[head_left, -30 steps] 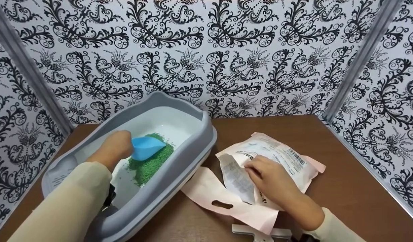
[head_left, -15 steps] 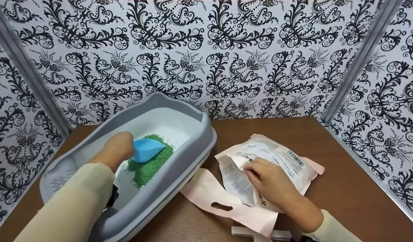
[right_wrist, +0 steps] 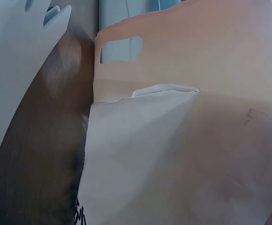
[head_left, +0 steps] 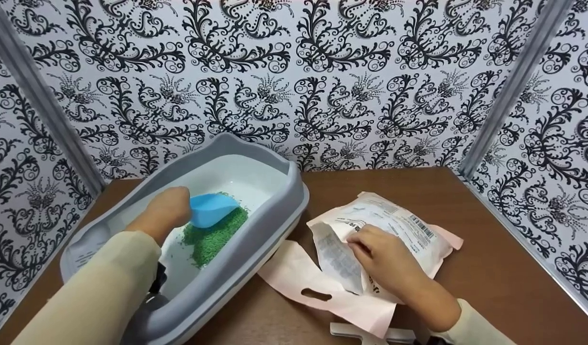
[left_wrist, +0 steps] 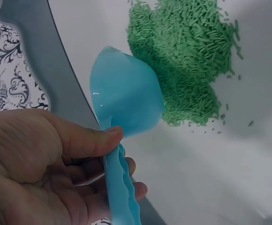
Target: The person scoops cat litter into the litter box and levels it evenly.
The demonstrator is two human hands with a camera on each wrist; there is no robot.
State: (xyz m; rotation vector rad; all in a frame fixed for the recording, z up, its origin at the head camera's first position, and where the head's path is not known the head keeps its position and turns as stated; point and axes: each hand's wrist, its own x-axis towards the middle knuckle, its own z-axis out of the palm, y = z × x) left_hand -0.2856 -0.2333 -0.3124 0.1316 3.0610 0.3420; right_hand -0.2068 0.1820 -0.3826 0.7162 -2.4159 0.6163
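My left hand (head_left: 167, 211) grips the handle of a light blue scoop (left_wrist: 126, 93), thumb along the top of the handle. The scoop is inside a grey-and-white litter box (head_left: 270, 225), its bowl overlapping a heap of green pellets (left_wrist: 187, 56); no pellets show on the part of the bowl in view. On the right, my right hand (head_left: 382, 251) pinches the edge of an opened pale pink litter bag (head_left: 394, 215) that lies on its side. The bag's grey inner lining shows at its mouth. In the right wrist view the bag (right_wrist: 140, 140) fills most of the frame.
A pink flap with a handle hole (head_left: 294, 268) lies between litter box and bag. A white T-shaped object (head_left: 351, 330) sits at the table's front edge, partly under the flap. Patterned panels (head_left: 294, 96) enclose the brown table (head_left: 490, 268) at the back and sides.
The scoop has risen and tilted slightly over the pellets, covering more of the heap's far end. My right hand and the bag hold almost still.
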